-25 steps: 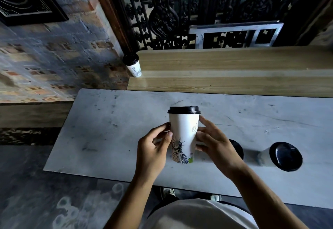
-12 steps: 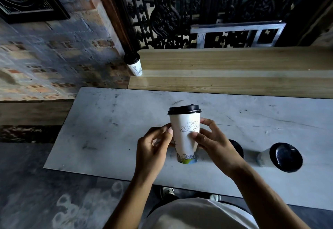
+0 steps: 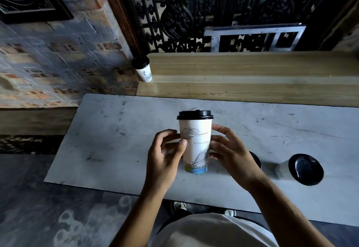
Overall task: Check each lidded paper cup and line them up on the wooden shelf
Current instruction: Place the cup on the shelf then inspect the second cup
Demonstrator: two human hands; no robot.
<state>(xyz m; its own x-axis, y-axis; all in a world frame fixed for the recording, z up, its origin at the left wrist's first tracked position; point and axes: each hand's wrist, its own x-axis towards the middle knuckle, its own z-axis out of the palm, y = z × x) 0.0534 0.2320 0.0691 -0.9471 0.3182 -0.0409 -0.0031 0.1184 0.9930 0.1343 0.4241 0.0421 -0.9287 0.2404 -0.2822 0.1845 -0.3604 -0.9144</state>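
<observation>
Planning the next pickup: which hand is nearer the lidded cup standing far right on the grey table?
Right. The right hand grips the held cup nearer that far-right cup; the left hand is beyond.

held paper cup [image 3: 195, 141]: small grey print mid-wall, partly legible, looks like "S… of Lib…", right end cut off by the curve. no other text readable.

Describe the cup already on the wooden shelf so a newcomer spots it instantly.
Find the long wooden shelf beyond the grey table. At its far left end, by the brick wall, stands a white paper cup with a black lid. It alone is on the shelf; the other cups are in hand or on the table.
</observation>
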